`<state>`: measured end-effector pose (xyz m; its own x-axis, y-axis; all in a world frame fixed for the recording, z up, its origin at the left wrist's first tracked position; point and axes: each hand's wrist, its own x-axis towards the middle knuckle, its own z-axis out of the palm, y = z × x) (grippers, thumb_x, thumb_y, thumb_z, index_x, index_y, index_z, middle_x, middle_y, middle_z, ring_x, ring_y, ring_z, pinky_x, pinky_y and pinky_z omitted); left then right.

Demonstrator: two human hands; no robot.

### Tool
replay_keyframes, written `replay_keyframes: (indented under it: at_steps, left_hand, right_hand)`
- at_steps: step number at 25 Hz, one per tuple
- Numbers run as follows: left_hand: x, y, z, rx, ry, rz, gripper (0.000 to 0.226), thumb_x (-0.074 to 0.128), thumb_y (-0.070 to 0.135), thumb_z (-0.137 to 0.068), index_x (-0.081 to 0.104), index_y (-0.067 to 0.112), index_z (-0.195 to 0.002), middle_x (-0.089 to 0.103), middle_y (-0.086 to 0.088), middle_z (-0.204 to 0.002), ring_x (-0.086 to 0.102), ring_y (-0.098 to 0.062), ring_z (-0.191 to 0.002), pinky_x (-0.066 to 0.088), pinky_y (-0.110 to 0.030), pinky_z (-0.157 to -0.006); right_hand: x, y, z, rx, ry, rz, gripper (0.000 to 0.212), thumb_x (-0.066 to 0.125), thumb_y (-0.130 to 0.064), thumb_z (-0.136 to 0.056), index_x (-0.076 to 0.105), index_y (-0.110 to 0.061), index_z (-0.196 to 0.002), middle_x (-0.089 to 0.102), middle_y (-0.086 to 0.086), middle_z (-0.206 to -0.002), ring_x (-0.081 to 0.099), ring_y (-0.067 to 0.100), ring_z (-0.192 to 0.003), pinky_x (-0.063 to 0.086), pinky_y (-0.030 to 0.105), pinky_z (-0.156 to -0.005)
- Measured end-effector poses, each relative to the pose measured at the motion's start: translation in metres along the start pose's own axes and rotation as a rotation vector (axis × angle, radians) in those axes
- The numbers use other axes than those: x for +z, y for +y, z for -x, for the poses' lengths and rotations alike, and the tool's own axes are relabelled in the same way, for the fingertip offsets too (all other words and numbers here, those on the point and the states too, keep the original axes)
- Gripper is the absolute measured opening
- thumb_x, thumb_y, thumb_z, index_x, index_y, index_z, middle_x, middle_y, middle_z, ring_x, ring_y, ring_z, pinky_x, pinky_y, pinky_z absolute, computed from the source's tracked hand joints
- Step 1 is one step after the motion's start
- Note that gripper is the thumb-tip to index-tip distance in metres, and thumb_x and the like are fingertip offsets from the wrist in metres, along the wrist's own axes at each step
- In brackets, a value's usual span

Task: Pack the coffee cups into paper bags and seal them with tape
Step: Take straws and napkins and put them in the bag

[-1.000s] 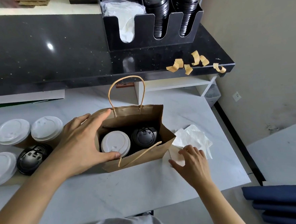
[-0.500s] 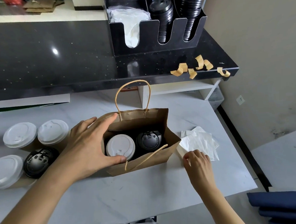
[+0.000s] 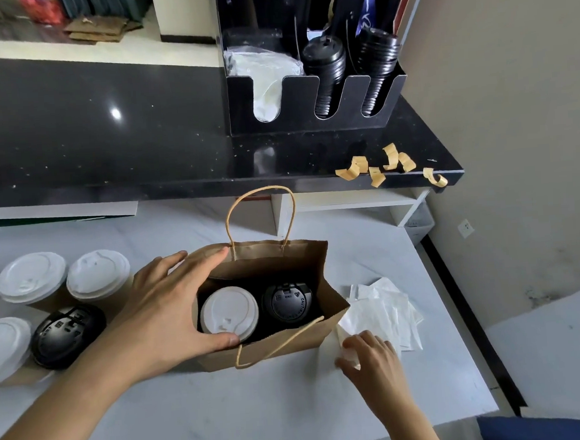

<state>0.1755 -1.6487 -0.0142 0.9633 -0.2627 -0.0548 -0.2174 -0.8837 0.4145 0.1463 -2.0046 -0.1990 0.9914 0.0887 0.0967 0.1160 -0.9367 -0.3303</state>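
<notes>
The paper bag [image 3: 270, 300] is standing open on the white marble counter [image 3: 226, 413], with two coffee cups seated side by side inside: a white-lidded cup [image 3: 229, 314] on the left and a black-lidded cup [image 3: 288, 301] on the right. The bag is being steadied by the left hand [image 3: 166, 312], whose fingers are spread across the left end of the mouth, thumb hooked over the near rim and the other fingers laid along the far rim. A napkin from the stack of napkins [image 3: 384, 313] just beside the bag's right end is being pinched at its near corner by the right hand [image 3: 370, 360]; whether one sheet or several are caught cannot be told. Four more lidded cups [image 3: 64, 304] are waiting to the left, apart from the bag. Curled strips of tape [image 3: 377, 169] are lying on the edge of the black upper counter [image 3: 105, 147], well apart from both hands. Judgement: the napkin step is being done before closing. For a clean result, only the top sheet is to be peeled off by its corner, then slid down flat between cup and bag wall so that the lids are not being pressed. The mouth is to be kept wide by the left hand until the napkin is seated; the near handle [image 3: 280, 340], drooping outward, is to be lifted before the rims are being brought together for taping.
</notes>
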Motion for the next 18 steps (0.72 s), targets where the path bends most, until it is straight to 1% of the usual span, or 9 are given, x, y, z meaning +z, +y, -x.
replay_keyframes:
  at_steps: [1, 2, 4, 5, 8, 10, 14, 16, 18]
  left_hand:
    - [0.001, -0.001, 0.000, 0.003, 0.005, -0.002, 0.119, 0.057, 0.088, -0.050, 0.009, 0.055, -0.153, 0.002, 0.057, -0.142, 0.016, -0.012, -0.148, 0.019, -0.034, -0.119]
    - [0.001, -0.001, 0.000, 0.003, 0.008, -0.002, 0.119, 0.057, 0.089, -0.049, 0.009, 0.055, -0.153, 0.002, 0.057, -0.142, 0.016, -0.012, -0.148, 0.019, -0.034, -0.119]
    - [0.001, 0.000, -0.001, 0.000, 0.002, -0.005, 0.119, 0.056, 0.089, -0.049, 0.009, 0.055, -0.153, 0.003, 0.057, -0.142, 0.017, -0.012, -0.148, 0.020, -0.034, -0.120]
    - [0.001, 0.000, -0.001, 0.000, 0.004, -0.010, 0.119, 0.056, 0.089, -0.048, 0.009, 0.055, -0.153, 0.006, 0.055, -0.142, 0.017, -0.012, -0.147, 0.020, -0.034, -0.120]
    - [0.001, -0.001, -0.001, 0.001, 0.011, -0.010, 0.119, 0.057, 0.089, -0.048, 0.011, 0.055, -0.153, 0.011, 0.053, -0.144, 0.019, -0.011, -0.147, 0.021, -0.035, -0.119]
    - [0.002, -0.001, -0.001, -0.002, 0.008, -0.012, 0.119, 0.057, 0.089, -0.048, 0.011, 0.055, -0.153, 0.010, 0.053, -0.144, 0.020, -0.011, -0.146, 0.022, -0.036, -0.120]
    - [0.001, 0.001, -0.001, -0.006, 0.002, -0.026, 0.119, 0.056, 0.089, -0.048, 0.011, 0.055, -0.153, 0.012, 0.049, -0.146, 0.018, -0.011, -0.147, 0.021, -0.035, -0.120]
    - [-0.001, 0.001, 0.000, -0.008, 0.001, -0.028, 0.118, 0.055, 0.089, -0.049, 0.009, 0.054, -0.153, 0.013, 0.046, -0.150, 0.016, -0.011, -0.148, 0.019, -0.034, -0.120]
    - [-0.001, 0.003, 0.001, -0.014, -0.002, -0.027, 0.118, 0.054, 0.090, -0.050, 0.005, 0.055, -0.152, 0.015, 0.041, -0.154, 0.011, -0.010, -0.149, 0.015, -0.031, -0.120]
  right_hand:
    - [0.001, 0.000, 0.002, -0.011, -0.006, 0.012, 0.027, 0.090, -0.027, -0.069, 0.067, -0.024, -0.082, 0.060, -0.008, -0.080, 0.055, 0.017, -0.065, 0.046, 0.031, -0.063]
    - [0.001, -0.001, 0.002, -0.022, -0.008, 0.018, 0.026, 0.090, -0.021, -0.069, 0.065, -0.023, -0.079, 0.059, -0.008, -0.077, 0.056, 0.018, -0.063, 0.047, 0.032, -0.061]
    - [-0.001, -0.002, 0.003, -0.035, -0.001, 0.031, 0.028, 0.087, -0.008, -0.072, 0.063, -0.022, -0.072, 0.055, -0.008, -0.070, 0.052, 0.018, -0.057, 0.046, 0.032, -0.057]
    - [-0.004, -0.003, 0.002, -0.004, 0.018, -0.004, 0.027, 0.084, -0.006, -0.077, 0.063, -0.022, -0.072, 0.055, -0.008, -0.071, 0.051, 0.017, -0.057, 0.046, 0.032, -0.058]
    - [-0.021, -0.012, -0.004, 0.269, 0.076, -0.295, 0.019, 0.065, -0.014, -0.096, 0.061, -0.027, -0.082, 0.057, -0.012, -0.083, 0.055, 0.011, -0.072, 0.045, 0.028, -0.064]
    - [-0.035, -0.017, -0.009, 0.388, 0.178, -0.454, 0.017, 0.057, -0.015, -0.100, 0.057, -0.026, -0.087, 0.061, -0.011, -0.087, 0.057, 0.006, -0.080, 0.043, 0.022, -0.065]
    - [-0.062, -0.022, -0.024, 0.497, 0.326, -0.591, 0.016, 0.054, -0.013, -0.103, 0.059, -0.025, -0.094, 0.067, -0.010, -0.090, 0.061, 0.010, -0.085, 0.042, 0.024, -0.067]
    - [-0.074, -0.028, -0.028, 0.541, 0.385, -0.652, 0.012, 0.056, -0.015, -0.103, 0.059, -0.026, -0.106, 0.068, -0.010, -0.091, 0.064, 0.008, -0.088, 0.043, 0.023, -0.070]
    - [-0.089, -0.035, -0.033, 0.547, 0.448, -0.704, 0.021, 0.060, -0.019, -0.102, 0.056, -0.027, -0.121, 0.069, -0.011, -0.093, 0.064, 0.003, -0.092, 0.044, 0.021, -0.074]
